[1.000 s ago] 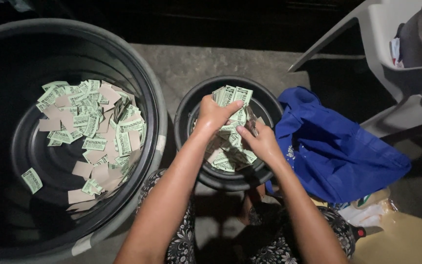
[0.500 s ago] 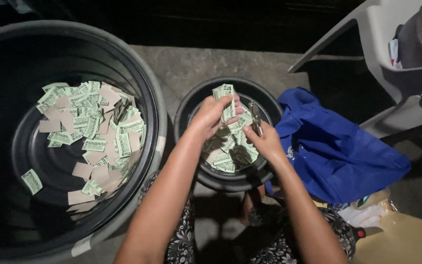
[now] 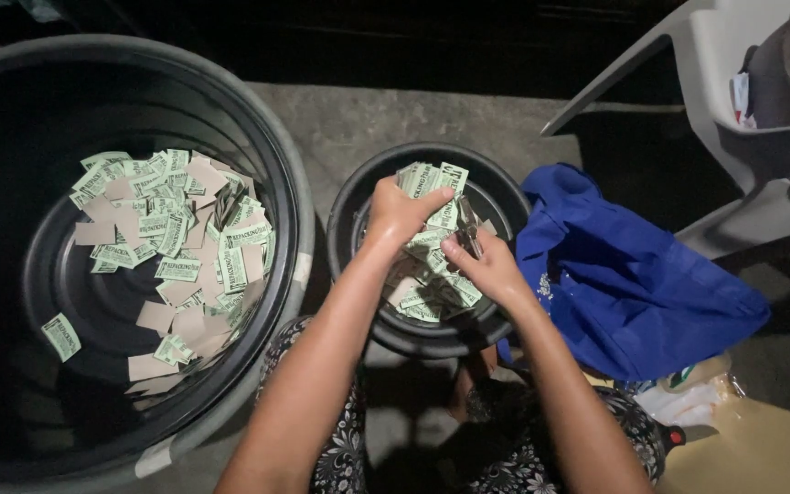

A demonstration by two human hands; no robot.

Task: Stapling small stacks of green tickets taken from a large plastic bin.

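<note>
my left hand (image 3: 401, 209) grips a stack of green paper slips (image 3: 433, 183) above the small black bucket (image 3: 345, 220), keeping them together, while my right hand (image 3: 485, 263) pinches scissors (image 3: 468, 227) beside them.

— We see a dim scene, lit from near the camera: the arms and the paper slips (image 3: 171, 229) glow, while the top edge falls to black.

— We agree. The big tub (image 3: 11, 137) swallows light inside, with deep shadow below the arms. We notice mild glare on the blue bag (image 3: 633, 284), soft grain in dark areas, and slight bending at the edges.
</note>
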